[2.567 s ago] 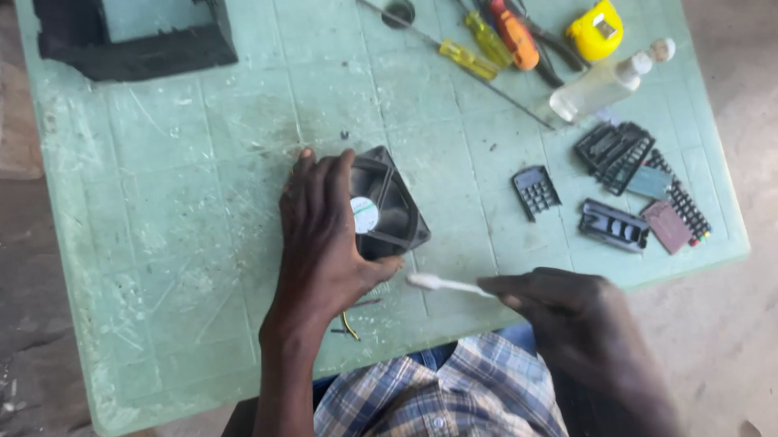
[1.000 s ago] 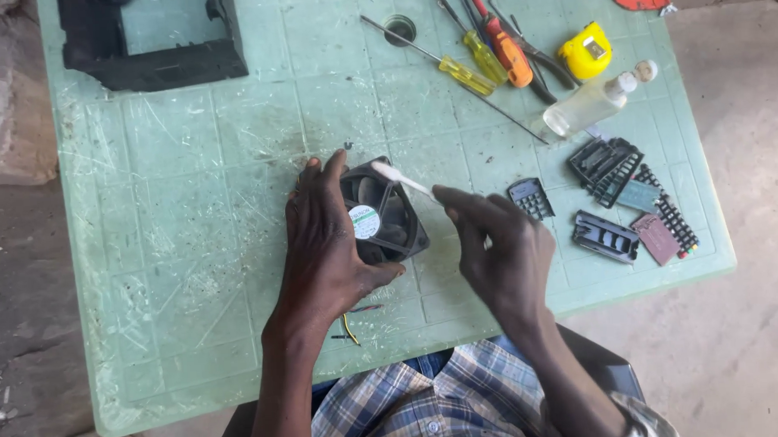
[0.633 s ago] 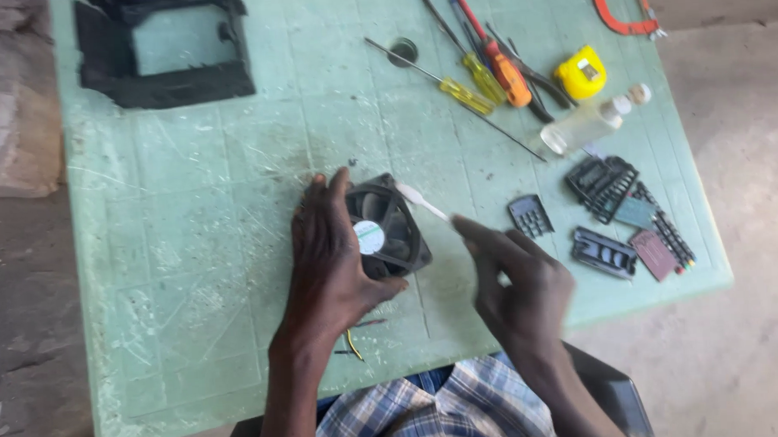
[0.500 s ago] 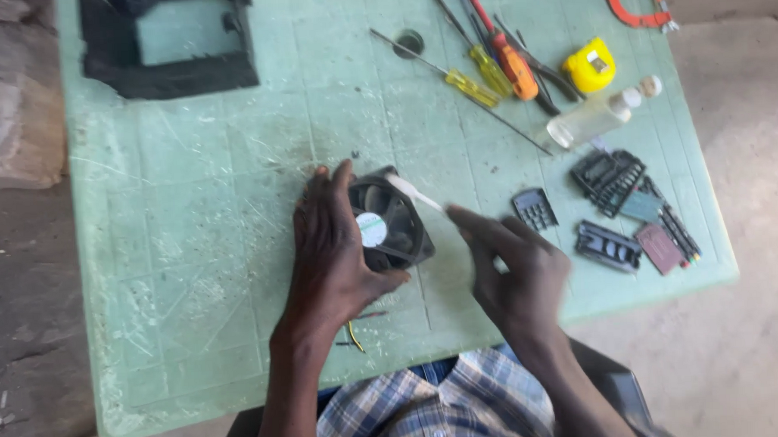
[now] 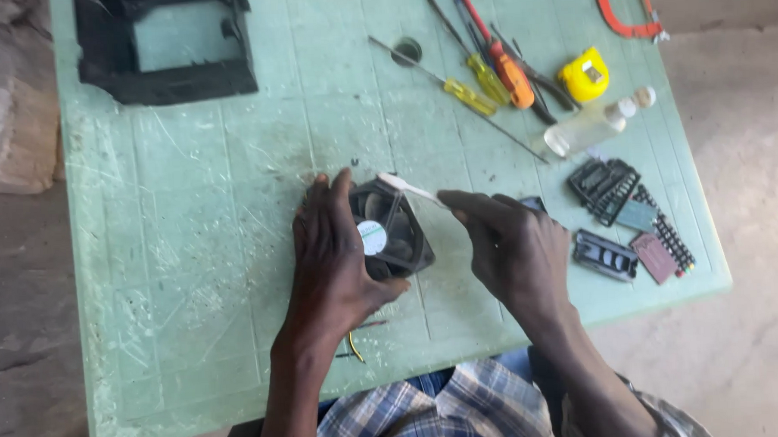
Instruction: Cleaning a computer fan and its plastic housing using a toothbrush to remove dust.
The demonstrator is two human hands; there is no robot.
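Fan, small black square cooling type w/ white hub sticker, sits on green table near front-middle, tilted up a bit on its edge. L hand wraps its left side, fingers curled over top edge, thumb under the near corner: closed grip on frame. R hand just right of fan, pinched shut on thin white swab/stick, whose tip touches fan's top edge.

Handling guess: light, rigid plastic frame, blades thin and prob fragile; hold by outer frame/corners, not blades or hub. Thin wires trail out toward front of fan, under L wrist.

Behind fan to the right: screwdrivers, yellow tape measure, clear bottle. Right of fan: dark bit holders. Behind fan to the left: black frame housing.
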